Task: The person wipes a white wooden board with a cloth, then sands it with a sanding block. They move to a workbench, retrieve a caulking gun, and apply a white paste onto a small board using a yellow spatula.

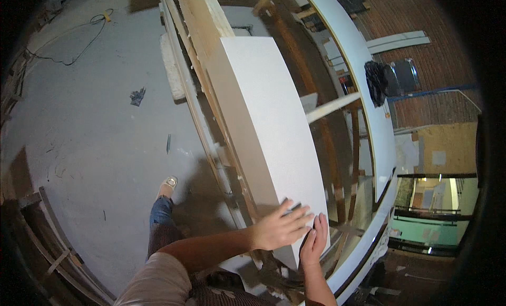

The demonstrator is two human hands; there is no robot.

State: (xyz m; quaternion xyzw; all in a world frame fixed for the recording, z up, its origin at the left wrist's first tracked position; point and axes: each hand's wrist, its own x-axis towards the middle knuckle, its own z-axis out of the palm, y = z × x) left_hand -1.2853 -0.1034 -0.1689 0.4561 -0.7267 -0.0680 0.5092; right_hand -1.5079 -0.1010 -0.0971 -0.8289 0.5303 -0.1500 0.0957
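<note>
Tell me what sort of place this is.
Likely a building site or fit-out workshop: bare grey concrete floor, exposed timber framing, and both hands pressing a large white rectangular foam panel.

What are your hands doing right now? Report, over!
Left hand flat on the white foam block, fingers spread. Right hand pressed against its near end. Block sits between wooden frame boards. Nothing between hands and block.

View: my one head camera, looking steeply down.
Range: close over both hands on the white foam panel (pixel 269 121).
</note>
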